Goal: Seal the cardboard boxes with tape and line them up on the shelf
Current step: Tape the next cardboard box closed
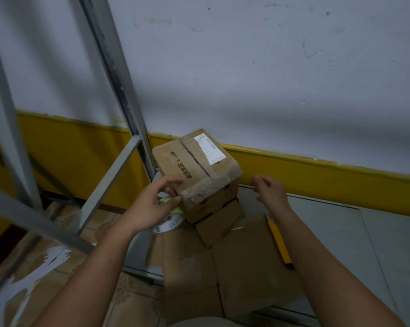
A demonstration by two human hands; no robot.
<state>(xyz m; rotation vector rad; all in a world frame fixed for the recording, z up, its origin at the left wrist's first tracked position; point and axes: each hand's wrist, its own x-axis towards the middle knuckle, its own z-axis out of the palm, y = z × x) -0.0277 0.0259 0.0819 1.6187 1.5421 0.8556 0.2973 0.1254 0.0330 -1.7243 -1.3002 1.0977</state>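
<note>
One taped, white-labelled cardboard box (196, 166).

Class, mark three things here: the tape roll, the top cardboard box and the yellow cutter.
tape roll (172, 223), head view, its printed side wall.
top cardboard box (195, 161), head view, top face.
yellow cutter (279, 241), head view, mid-handle.

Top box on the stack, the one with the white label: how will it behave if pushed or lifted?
Likely stiff: the top box keeps square edges, flaps taped shut. Pushed, it may slide or tip: it sits skewed on the lower boxes. Glossy tape on its near face could make a grip slip.
</note>
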